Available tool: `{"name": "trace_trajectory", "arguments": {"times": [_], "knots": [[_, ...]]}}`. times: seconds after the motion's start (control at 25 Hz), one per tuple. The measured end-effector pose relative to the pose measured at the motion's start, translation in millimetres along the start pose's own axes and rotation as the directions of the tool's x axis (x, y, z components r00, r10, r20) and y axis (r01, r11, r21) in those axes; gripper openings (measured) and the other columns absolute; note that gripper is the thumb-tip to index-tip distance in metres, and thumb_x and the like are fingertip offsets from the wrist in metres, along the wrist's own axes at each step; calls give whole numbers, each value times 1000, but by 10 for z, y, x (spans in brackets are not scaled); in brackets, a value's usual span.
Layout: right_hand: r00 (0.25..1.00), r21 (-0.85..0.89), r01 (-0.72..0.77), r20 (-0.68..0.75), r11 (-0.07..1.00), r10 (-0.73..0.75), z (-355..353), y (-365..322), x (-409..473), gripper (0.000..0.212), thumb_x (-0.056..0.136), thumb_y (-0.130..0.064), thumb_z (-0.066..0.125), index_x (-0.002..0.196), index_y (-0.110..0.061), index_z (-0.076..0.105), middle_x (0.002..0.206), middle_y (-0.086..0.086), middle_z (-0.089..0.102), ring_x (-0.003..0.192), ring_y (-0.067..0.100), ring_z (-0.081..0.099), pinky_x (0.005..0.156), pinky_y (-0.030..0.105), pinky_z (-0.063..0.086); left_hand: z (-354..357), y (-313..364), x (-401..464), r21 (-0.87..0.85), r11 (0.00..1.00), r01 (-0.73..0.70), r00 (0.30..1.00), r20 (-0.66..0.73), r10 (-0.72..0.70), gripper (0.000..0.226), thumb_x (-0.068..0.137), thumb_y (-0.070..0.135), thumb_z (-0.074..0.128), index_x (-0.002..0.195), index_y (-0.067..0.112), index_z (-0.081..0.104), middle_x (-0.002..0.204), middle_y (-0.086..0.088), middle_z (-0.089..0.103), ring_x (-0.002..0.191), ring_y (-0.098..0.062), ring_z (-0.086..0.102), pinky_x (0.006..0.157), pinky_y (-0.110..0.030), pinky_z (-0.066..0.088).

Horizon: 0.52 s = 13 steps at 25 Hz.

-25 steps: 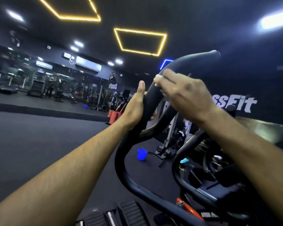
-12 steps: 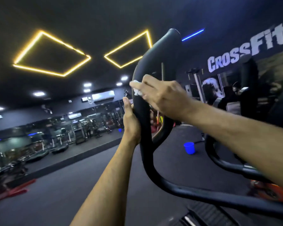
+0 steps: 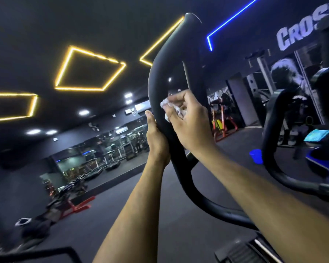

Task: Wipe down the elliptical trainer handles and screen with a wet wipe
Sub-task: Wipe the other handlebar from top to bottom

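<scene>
Crumpled white wipe (image 3: 167, 108) pinched in right hand (image 3: 190, 122), smooth curved black handle (image 3: 158, 76)

A blue bucket (image 3: 255, 156) stands on the dark floor (image 3: 122, 190) toward the right edge. Yellow light strips (image 3: 89, 70) and a blue strip (image 3: 232, 18) run across the black ceiling (image 3: 84, 21). White letters (image 3: 300, 34) mark the wall at the upper right corner. An orange rack (image 3: 221, 122) stands below them. Gym machines (image 3: 110, 158) line the mirrored far wall, and a red frame (image 3: 78, 205) lies at the floor's left edge.
</scene>
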State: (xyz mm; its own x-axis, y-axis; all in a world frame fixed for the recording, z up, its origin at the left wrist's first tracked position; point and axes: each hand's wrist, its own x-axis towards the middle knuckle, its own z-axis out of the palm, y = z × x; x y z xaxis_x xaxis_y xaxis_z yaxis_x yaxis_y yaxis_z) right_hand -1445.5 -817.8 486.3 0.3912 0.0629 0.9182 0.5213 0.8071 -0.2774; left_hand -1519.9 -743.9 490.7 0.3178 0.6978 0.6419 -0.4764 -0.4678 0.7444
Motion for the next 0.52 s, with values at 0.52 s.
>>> {"name": "trace_trajectory", "arguments": {"times": [0.52], "knots": [[988,-58,-134,69,989,138,-207,196,-102,6,95,-13,69,92,-9,73,74,-14,70,72,-7,67,69,15,54,-56,-52,48,18,999,46,998,50,-47,85,103,69,26,116,-6,65,99,-27,67,87,-35,65,71,-34,57]]}}
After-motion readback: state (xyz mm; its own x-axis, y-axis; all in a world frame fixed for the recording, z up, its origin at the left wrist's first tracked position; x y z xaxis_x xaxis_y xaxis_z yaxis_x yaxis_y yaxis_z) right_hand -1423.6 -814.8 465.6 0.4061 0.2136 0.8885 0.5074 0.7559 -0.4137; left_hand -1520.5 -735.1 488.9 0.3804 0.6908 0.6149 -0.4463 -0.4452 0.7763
